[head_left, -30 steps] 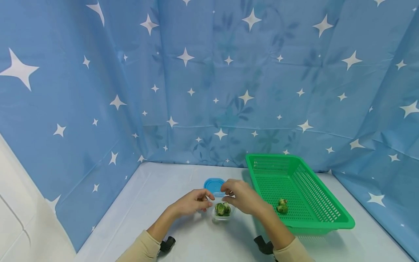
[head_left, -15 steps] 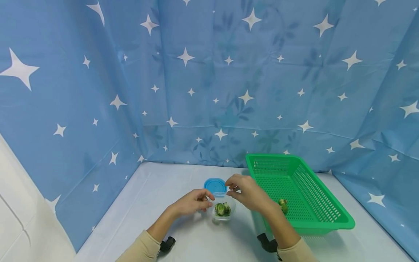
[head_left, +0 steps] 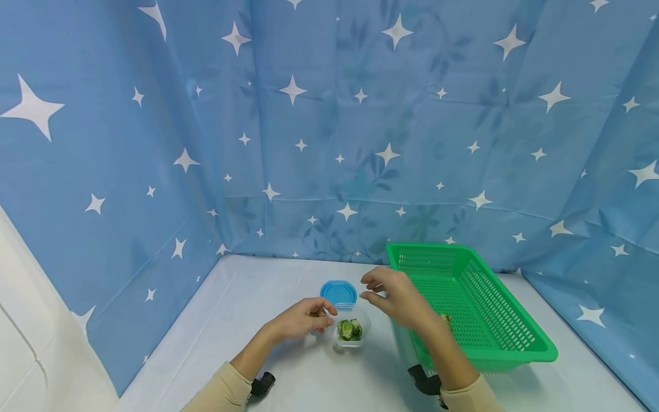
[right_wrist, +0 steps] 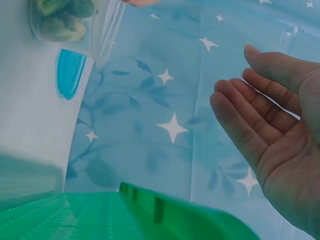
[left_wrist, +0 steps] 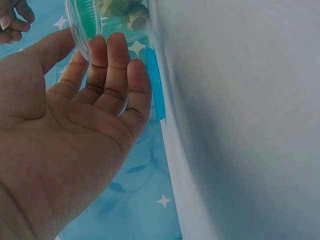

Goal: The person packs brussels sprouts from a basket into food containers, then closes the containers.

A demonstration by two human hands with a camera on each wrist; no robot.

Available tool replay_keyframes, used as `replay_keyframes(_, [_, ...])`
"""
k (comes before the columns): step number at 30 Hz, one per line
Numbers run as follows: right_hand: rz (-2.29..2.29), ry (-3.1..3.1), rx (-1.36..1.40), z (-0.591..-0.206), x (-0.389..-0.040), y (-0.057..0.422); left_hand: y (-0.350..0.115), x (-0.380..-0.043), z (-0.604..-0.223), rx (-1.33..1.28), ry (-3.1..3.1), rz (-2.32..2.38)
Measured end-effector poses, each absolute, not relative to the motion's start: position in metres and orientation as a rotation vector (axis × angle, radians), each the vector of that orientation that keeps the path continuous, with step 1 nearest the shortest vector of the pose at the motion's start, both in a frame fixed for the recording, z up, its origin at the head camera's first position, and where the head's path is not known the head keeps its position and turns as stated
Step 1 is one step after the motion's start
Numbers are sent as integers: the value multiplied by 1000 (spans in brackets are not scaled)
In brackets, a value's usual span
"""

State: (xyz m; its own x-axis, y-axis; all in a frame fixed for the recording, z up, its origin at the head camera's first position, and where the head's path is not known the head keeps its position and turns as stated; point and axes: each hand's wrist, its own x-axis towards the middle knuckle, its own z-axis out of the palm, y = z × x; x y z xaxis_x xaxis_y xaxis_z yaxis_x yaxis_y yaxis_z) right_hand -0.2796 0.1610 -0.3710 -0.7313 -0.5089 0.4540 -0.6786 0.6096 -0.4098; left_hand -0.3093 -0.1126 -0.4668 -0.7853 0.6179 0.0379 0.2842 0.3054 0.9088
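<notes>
A small clear plastic container stands on the table with Brussels sprouts inside. My left hand is at its left side, fingertips right at the rim; in the left wrist view the relaxed fingers overlap the container's wall. My right hand hovers to the right of the container, near the green basket's left edge. Nothing lies between its thumb and loosely bent fingers. A blue lid lies just behind the container.
A green perforated basket stands at the right. Another Brussels sprout lies in it, mostly hidden by my right forearm. The white-covered table meets a blue star-patterned curtain behind and at both sides.
My right hand has drawn back from over the container, rightward and slightly farther away, uncovering more of the blue lid. Its forearm now covers more of the sprout in the basket. The left hand has stayed put.
</notes>
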Motion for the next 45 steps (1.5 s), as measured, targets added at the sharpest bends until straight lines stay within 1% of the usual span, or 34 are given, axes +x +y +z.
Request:
replay_keyframes(10, [901,-2449,928,-366,-282,172,-113,-310,-468,804,2260,1475])
replay_keyframes(31, [915,-2359,818,-354,-285,207,-114,-308,-467,811,2247,1478])
replay_keyframes(45, [944,-2325,775,-342,-277,220,-115,-308,-467,820,2248,1471])
